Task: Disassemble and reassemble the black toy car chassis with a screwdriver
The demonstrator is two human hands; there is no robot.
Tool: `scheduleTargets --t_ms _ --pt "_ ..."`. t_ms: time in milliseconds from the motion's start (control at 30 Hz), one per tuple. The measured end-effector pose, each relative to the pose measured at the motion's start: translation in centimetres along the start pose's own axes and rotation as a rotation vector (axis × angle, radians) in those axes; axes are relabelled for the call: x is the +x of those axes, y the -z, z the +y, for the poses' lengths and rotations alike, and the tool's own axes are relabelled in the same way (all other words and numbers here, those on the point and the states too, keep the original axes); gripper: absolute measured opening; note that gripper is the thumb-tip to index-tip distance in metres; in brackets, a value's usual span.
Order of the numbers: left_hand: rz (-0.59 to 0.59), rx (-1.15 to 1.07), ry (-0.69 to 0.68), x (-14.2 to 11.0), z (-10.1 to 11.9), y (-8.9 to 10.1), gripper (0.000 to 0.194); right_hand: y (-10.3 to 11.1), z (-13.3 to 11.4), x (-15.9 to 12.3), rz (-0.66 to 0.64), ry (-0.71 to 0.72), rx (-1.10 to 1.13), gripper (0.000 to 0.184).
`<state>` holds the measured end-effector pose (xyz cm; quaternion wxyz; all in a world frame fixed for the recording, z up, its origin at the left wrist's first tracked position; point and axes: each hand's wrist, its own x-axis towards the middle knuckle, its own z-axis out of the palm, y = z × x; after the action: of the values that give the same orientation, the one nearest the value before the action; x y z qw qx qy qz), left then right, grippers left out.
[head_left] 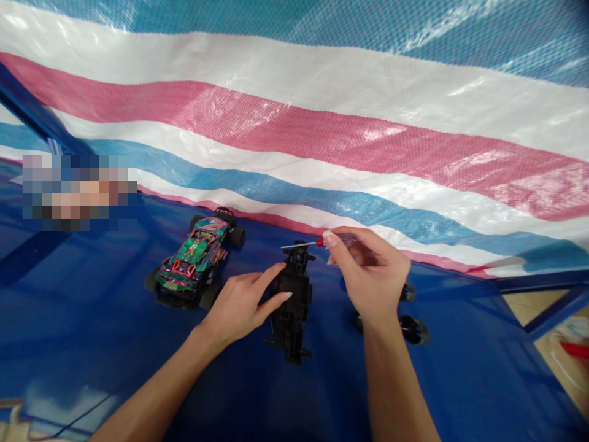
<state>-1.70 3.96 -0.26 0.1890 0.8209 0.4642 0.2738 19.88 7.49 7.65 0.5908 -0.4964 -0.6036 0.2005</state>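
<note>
A black toy car chassis [292, 307] without wheels lies on the blue table [92, 319]. My left hand [242, 304] rests on its left side, thumb and forefinger pressed against it. My right hand [368, 270] is closed round a small screwdriver [306, 244] with a red collar and clear handle. Its thin shaft points left, just above the chassis's far end. A complete toy car [193, 264] with a green and red body stands to the left of my left hand.
Loose black wheels [414, 328] lie on the table behind and right of my right wrist. A striped red, white and blue tarpaulin [322, 123] hangs behind the table. The table's right edge [543, 334] drops to the floor.
</note>
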Motion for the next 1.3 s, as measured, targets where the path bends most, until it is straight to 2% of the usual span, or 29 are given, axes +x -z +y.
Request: scheduleTargets --t_ms 133,200,267,333,600,867,1100,1300 --pt "0.303 -0.034 0.076 -0.2 0.3 0.6 0.023 -0.3 0.2 -0.3 -0.144 0.042 -0.02 0.013" --pt "0.355 -0.052 0.099 -0.1 0.4 0.5 0.022 -0.6 0.4 -0.4 -0.278 0.079 -0.056 0.013" --pt "0.334 -0.056 0.099 0.0 0.2 0.0 0.029 -0.9 0.6 -0.6 -0.405 0.103 -0.097 0.016" --pt "0.291 -0.062 0.11 0.1 -0.1 -0.5 0.034 -1.3 0.7 -0.8 -0.474 0.107 -0.126 0.019" --pt "0.18 -0.07 0.173 0.0 -0.9 -1.4 0.036 -2.3 0.8 -1.4 -0.549 0.145 -0.135 0.014" --pt "0.203 -0.024 0.111 0.0 -1.4 -1.9 0.032 -2.9 1.4 -1.6 -0.569 0.175 -0.157 0.012" --pt "0.191 -0.022 0.117 0.0 -1.4 -2.1 0.028 -3.1 1.5 -1.6 -0.557 0.166 -0.164 0.011" --pt "0.23 -0.022 0.107 0.1 -1.4 -2.1 0.027 -3.0 1.6 -1.7 -0.511 0.181 -0.178 0.01"
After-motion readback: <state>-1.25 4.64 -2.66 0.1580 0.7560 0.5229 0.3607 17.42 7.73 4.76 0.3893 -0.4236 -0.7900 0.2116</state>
